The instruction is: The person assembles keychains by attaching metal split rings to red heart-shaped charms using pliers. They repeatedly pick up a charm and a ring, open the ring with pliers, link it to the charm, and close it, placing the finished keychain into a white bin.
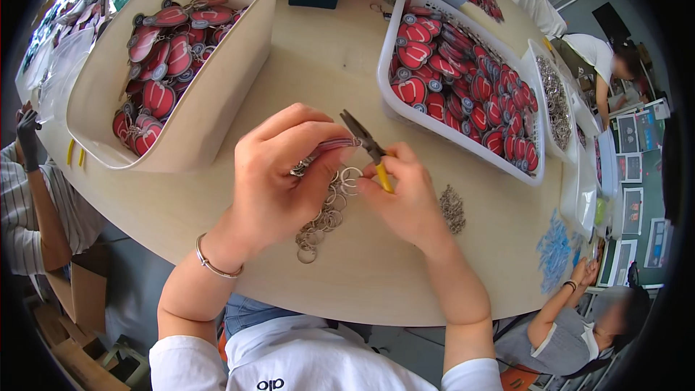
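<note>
My left hand point(271, 181) is closed on a small stack of flat keychain tags point(334, 143), seen edge-on, with bits of metal chain by the fingers. In my right hand point(409, 195) is a pair of pliers point(371, 146) with dark jaws and yellow handles. The jaws point up and left, beside the end of the tags; whether they grip anything is too small to tell. One metal ring point(350, 179) shows by my right thumb. Below and between my hands lies a pile of split rings point(318, 226), partly hidden by my left hand.
A deep cream bin point(239, 94) of red tags stands left, and a white basket point(463, 146) of similar tags right. Small metal fittings point(452, 210) and blue-white pieces point(554, 250) lie on the table point(376, 275). Beyond the basket is a tray of metal parts point(554, 101). Several people work around.
</note>
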Demonstrator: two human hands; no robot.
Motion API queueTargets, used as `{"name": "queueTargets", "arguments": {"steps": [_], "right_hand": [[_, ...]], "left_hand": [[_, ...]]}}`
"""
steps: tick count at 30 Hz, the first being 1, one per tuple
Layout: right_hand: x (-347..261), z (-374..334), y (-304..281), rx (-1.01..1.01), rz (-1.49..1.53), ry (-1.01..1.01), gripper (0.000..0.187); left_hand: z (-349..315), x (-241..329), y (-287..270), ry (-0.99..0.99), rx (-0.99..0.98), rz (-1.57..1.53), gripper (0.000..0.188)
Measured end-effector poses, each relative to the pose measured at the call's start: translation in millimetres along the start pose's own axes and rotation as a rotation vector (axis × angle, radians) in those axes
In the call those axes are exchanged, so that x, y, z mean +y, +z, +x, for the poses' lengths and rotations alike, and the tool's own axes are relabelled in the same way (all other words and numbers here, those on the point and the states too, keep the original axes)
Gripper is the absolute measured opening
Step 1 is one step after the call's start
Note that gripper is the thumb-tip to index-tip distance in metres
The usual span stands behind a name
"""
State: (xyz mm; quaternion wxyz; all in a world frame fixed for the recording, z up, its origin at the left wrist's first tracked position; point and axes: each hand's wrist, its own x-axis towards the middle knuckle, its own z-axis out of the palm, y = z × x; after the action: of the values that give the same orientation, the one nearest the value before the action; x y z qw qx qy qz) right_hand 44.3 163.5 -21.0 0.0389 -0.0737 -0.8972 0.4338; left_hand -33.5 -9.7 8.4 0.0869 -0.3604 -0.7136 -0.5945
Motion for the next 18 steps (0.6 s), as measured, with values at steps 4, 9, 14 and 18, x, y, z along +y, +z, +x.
{"name": "queueTargets", "arguments": {"steps": [4, 9, 14, 18], "right_hand": [[4.6, -0.1, -13.2, 0.084, -0.13, -0.096, 0.015], [3.2, -1.3, -29.7, 0.134, -0.022, -0.085, 0.012], [-16.1, -12.5, -58.4, 0.195, 0.165, -0.112, 0.008], [-40.5, -26.0, -72.1, 0.24, 0.213, -0.122, 0.007]], "left_hand": [[-1.4, -3.7, 5.3, -0.003, -0.027, 0.005, 0.015], [-6.4, -7.1, 13.0, -0.027, -0.089, 0.02, 0.015], [-13.4, -5.5, 22.0, 0.032, -0.116, 0.001, 0.017], [-16.4, -0.5, 26.3, 0.095, -0.136, -0.037, 0.019]]}}
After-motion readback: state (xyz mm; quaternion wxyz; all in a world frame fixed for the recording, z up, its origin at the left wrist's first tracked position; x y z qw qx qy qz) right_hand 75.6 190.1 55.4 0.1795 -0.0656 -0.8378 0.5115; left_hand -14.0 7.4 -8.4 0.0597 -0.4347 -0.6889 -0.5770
